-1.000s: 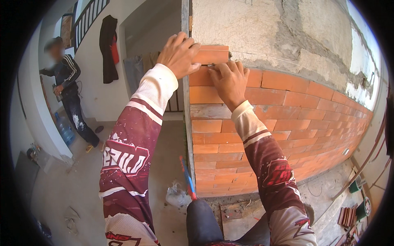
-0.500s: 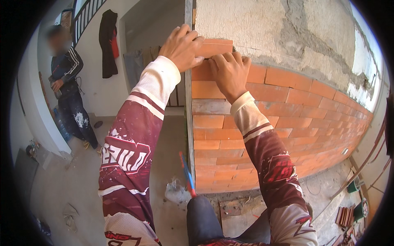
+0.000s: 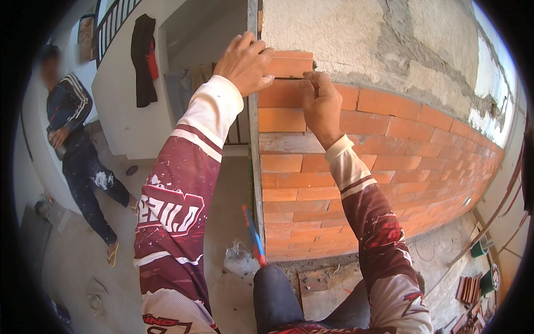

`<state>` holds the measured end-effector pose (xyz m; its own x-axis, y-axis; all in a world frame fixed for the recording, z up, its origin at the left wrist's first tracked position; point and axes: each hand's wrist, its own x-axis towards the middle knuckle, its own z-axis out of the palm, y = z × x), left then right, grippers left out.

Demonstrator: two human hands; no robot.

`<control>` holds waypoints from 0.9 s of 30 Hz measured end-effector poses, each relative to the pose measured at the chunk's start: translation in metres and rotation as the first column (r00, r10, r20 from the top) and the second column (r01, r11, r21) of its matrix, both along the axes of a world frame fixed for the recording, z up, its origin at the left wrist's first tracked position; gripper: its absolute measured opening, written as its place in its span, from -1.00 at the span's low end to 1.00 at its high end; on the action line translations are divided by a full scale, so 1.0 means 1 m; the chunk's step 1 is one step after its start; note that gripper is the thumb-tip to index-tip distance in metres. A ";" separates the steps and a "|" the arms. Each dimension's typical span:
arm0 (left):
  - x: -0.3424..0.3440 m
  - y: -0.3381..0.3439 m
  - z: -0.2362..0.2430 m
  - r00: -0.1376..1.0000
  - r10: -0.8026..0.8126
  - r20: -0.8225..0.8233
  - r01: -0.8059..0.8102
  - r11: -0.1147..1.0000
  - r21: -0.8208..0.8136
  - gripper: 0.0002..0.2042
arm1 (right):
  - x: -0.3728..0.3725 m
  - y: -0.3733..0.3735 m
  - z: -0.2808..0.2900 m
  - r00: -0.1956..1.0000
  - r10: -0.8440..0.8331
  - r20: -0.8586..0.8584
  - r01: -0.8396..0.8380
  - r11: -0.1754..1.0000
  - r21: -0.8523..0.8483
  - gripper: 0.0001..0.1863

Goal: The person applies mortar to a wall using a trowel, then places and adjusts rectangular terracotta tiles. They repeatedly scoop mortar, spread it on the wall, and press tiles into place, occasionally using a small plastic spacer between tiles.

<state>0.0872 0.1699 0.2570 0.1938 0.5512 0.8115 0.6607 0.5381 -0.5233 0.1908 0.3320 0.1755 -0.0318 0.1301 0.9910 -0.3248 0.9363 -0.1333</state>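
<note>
A thin orange brick tile [image 3: 290,63] sits at the top left of the tiled wall, against rough plaster. My left hand [image 3: 243,65] is closed round its left end at the wall's corner, thumb at the lower edge. At the tile's lower right corner is my right hand [image 3: 324,104], with thumb and fingers drawn together in a pinch. Anything between those fingers is too small to make out. A narrow dark gap shows between this tile and the row of brick tiles [image 3: 379,103] below. A thin pale string runs rightward over the plaster [image 3: 334,33].
A vertical strip [image 3: 253,167] edges the wall's corner. At left stands another person [image 3: 69,111] in dark clothes. A blue and red tool [image 3: 253,236] and a plastic bag [image 3: 240,259] are near my knee. Stacked tiles [image 3: 468,290] and green buckets [image 3: 490,282] stand at lower right.
My right hand has shifted slightly right and down, away from my left thumb, uncovering the gap under the tile. My left hand stays. The other person has moved left and nearer.
</note>
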 end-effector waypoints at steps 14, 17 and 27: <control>0.000 0.001 -0.001 1.000 -0.012 -0.014 0.012 1.000 0.018 -0.51 | 0.006 -0.005 -0.005 0.995 0.095 -0.014 -0.096 0.994 -0.055 -0.89; 0.001 -0.001 0.001 1.000 -0.012 -0.021 0.012 1.000 0.017 -0.52 | 0.002 0.000 -0.001 0.998 -0.017 -0.057 0.023 0.995 0.100 -0.88; 0.000 -0.001 -0.001 1.000 -0.009 0.007 0.009 1.000 0.001 -0.52 | -0.002 -0.010 0.016 0.901 -0.433 -0.018 0.403 0.824 0.399 -0.94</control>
